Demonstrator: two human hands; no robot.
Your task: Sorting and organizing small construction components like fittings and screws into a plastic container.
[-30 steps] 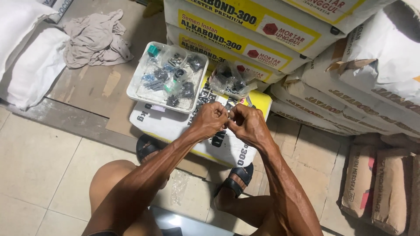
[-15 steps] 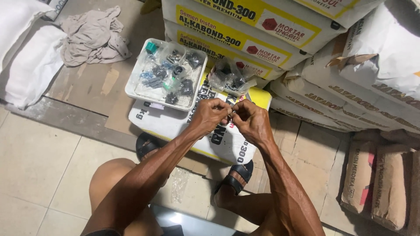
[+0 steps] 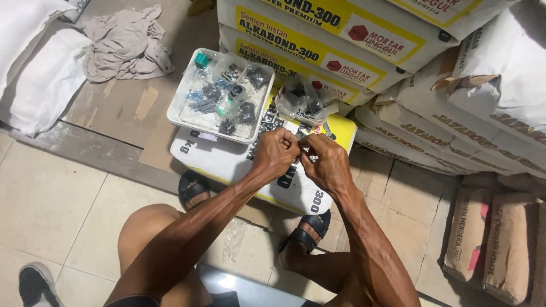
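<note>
The left hand (image 3: 277,152) and the right hand (image 3: 325,165) meet above a white and yellow sack (image 3: 239,165) that lies flat on the floor, and both are pinched together on one small piece (image 3: 303,150) held between their fingertips. It sits right where the two thumbs and forefingers come together, mostly hidden by them, so its exact kind cannot be made out; it looks like a tiny bit of hardware, perhaps still in clear wrapping. Such a piece is likely light and stiff, easy to drop and quick to slip from the fingers, so a fingertip pinch at its ends, close to the body, seems the sound way to hold it. Just beyond the hands, on the same sack, stands a shallow white tray (image 3: 181,116) filled with small dark parts in clear bags, with a teal piece (image 3: 201,59) at its far corner. Beside the tray, to its right, lies a crumpled clear plastic bag (image 3: 304,101) holding more dark parts. Stacked sacks (image 3: 318,40) rise behind, a grey cloth (image 3: 122,42) lies on the floor to the left, and the person's sandalled feet (image 3: 193,190) rest by the near edge of the flat sack.
</note>
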